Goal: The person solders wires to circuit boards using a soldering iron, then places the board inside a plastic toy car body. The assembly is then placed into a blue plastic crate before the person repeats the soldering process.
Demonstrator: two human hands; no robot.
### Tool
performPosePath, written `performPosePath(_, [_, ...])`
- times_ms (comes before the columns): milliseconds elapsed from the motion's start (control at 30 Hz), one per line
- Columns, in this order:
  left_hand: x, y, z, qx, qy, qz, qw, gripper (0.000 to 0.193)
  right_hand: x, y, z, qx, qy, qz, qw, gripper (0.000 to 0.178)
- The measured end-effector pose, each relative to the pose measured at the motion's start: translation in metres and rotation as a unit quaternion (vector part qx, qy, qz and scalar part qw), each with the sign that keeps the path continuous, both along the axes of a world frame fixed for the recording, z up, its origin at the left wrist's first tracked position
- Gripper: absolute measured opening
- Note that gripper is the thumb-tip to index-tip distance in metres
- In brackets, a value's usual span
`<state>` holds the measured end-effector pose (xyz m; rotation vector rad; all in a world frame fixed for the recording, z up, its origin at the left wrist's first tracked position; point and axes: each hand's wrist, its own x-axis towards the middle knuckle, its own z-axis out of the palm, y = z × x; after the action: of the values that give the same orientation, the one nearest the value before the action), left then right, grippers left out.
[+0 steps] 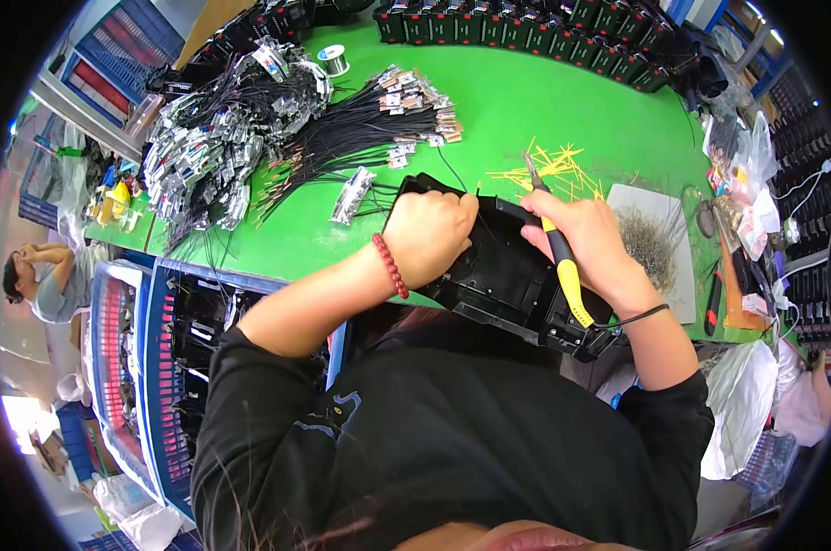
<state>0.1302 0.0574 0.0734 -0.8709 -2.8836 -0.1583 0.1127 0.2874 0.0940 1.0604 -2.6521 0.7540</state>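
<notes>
A black plastic housing [503, 271] lies tilted at the near edge of the green table, its open inside facing up. My left hand [431, 237] is closed over the left part of it, with a red bead bracelet at the wrist. The curled fingers hide whatever they grip. In my right hand [592, 241] is a pair of pliers [570, 286] with yellow and black handles, jaws pointing away from me. The right fingertips are at the housing's far right edge. Short yellow tubes [555, 170] lie scattered just beyond the pliers.
Black cables with silver-wrapped ends [209, 138] are heaped at left, beside a fanned bundle of cables [378, 119] and a solder spool [333, 61]. Black boxed units [516, 29] line the far edge. A white board [677, 248] with dark clippings lies right. Another person [48, 280] sits far left.
</notes>
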Motion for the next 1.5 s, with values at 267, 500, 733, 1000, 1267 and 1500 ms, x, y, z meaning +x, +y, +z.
performPosePath(267, [0.014,-0.029,0.025,-0.002,-0.137,-0.028,0.990,0.023,-0.020,0.002,-0.008,-0.006,-0.072,0.064,0.995,0.027])
performPosePath(500, [-0.005,-0.038,0.032,0.187,-0.354,-0.251,0.881,0.018,-0.052,-0.004,-0.004,0.045,-0.153,0.162,0.974,0.028])
performPosePath(733, [-0.041,-0.010,0.001,0.243,-0.063,-0.040,0.967,0.020,-0.124,-0.010,-0.014,-0.006,0.247,0.056,0.967,0.027])
performPosePath(1000, [-0.059,0.014,-0.072,0.262,-0.053,-0.011,0.964,0.013,-0.147,-0.005,-0.076,-0.025,0.355,0.085,0.931,0.022])
performPosePath(1267, [-0.049,0.030,-0.096,0.328,-0.081,-0.014,0.941,0.010,-0.082,0.013,-0.089,-0.304,0.180,0.015,0.936,0.030])
performPosePath(1500, [-0.044,0.037,-0.098,0.295,-0.093,-0.050,0.950,0.012,-0.008,-0.013,-0.139,-0.454,-0.169,-0.150,0.862,0.034])
